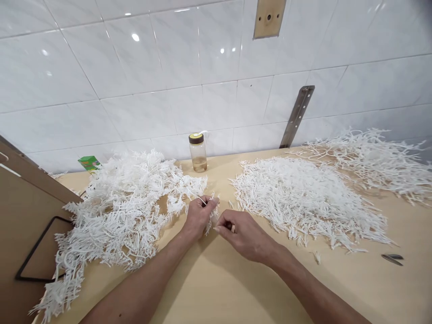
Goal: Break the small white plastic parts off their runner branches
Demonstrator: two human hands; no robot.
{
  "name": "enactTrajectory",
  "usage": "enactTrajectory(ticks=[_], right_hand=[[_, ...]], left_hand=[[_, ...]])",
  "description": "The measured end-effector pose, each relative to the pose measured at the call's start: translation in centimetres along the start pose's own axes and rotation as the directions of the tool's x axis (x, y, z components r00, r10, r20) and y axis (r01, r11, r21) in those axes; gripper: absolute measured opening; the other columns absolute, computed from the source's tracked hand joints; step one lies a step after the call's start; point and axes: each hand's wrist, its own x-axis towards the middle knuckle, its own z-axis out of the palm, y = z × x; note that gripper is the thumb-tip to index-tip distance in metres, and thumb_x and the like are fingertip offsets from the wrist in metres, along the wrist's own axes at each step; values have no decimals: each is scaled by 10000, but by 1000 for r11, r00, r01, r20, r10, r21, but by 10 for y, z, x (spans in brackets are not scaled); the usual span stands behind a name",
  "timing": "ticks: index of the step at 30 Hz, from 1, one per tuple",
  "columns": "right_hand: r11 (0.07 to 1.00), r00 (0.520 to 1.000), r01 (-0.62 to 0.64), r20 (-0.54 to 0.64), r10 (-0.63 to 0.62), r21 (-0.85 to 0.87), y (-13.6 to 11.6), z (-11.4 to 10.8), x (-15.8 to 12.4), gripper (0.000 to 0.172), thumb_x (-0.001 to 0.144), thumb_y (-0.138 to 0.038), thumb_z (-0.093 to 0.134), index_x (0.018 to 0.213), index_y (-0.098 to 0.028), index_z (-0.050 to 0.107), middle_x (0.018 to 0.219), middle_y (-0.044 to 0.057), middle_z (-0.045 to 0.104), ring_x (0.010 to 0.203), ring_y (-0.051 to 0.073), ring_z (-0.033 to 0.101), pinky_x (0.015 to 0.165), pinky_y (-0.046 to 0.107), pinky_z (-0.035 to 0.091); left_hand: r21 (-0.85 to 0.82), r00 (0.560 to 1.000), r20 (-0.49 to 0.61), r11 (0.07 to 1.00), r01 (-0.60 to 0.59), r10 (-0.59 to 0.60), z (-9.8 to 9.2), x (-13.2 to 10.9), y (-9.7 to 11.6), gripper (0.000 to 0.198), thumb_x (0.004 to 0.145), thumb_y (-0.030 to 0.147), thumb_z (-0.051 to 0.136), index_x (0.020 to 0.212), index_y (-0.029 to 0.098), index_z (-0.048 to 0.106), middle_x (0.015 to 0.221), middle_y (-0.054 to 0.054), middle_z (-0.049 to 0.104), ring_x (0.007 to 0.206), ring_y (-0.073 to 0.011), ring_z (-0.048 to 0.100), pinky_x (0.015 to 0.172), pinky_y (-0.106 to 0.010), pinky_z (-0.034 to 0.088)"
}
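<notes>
My left hand is closed around a white plastic sprue piece with small comb-like branches, held just above the wooden table. My right hand is closed in a pinch beside it, fingertips touching the same piece; something dark shows between its fingers, which I cannot make out. A big heap of tangled white plastic branches lies to the left of my hands. A flatter heap of short white sticks lies to the right.
A third white heap spreads at the far right. A small jar with a brown lid stands by the tiled wall. A green packet, a cardboard box, a metal bar and dark cutters surround the work area.
</notes>
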Motion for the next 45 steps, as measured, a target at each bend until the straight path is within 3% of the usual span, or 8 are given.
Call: enactTrajectory(ticks=[4,8,11,16,19,26,37,45], right_hand=[[991,962,-91,-265,61,-102,11,-16,5,154,881,-293,552,778,-205,623,732,15,659,653,160,581,642,288,444],[936,797,-229,-604,22,-267,32,-42,7,77,827,-248,556,784,-203,601,765,45,641,644,179,565,678,329,444],[924,717,-265,-697,-3,-277,35,-50,6,130,817,-233,538,889,-181,633,898,89,654,632,173,570,695,351,460],[935,888,-329,-292,354,132,17,-25,8,324,883,-450,532,1008,-184,666,764,32,661,433,127,535,468,291,456],[900,914,-342,-129,386,271,7,-7,11,302,865,-432,563,993,-177,660,750,7,660,380,95,513,416,262,458],[890,885,-358,-201,420,281,10,1,13,158,804,-339,624,835,-187,655,608,-34,617,381,90,518,407,230,466],[858,898,-219,-248,364,465,25,-3,16,214,783,-373,635,864,-174,636,606,-47,568,412,99,520,413,250,476],[914,884,-241,-315,345,326,26,-3,15,183,780,-338,625,884,-190,655,717,7,643,524,129,571,445,255,496]], left_hand=[[1,994,104,999,33,-33,0,-1,2,451,683,583,758,724,143,673,520,48,454,476,-78,363,477,-230,279],[5,992,124,1000,23,-23,1,-3,2,472,701,606,741,700,138,677,514,47,430,469,-74,339,473,-235,251],[25,990,140,1000,9,-13,1,-3,2,490,735,624,704,663,143,649,508,44,426,468,-75,345,475,-234,251],[23,990,140,1000,-2,-1,2,-3,0,469,748,599,703,627,157,604,507,45,437,466,-77,357,476,-232,271],[27,995,100,1000,4,-7,5,-4,1,439,726,572,733,644,155,622,515,38,476,471,-81,385,482,-229,303],[12,997,73,1000,13,-13,5,-2,-1,449,701,587,740,674,150,636,541,18,546,478,-93,446,485,-230,346],[-46,962,266,996,70,-55,3,-4,6,474,636,581,793,739,157,608,538,42,513,431,-70,398,432,-215,285],[-1,952,307,1000,18,-17,2,-3,3,381,685,501,775,782,149,666,672,-33,617,598,-141,545,562,-245,416]])
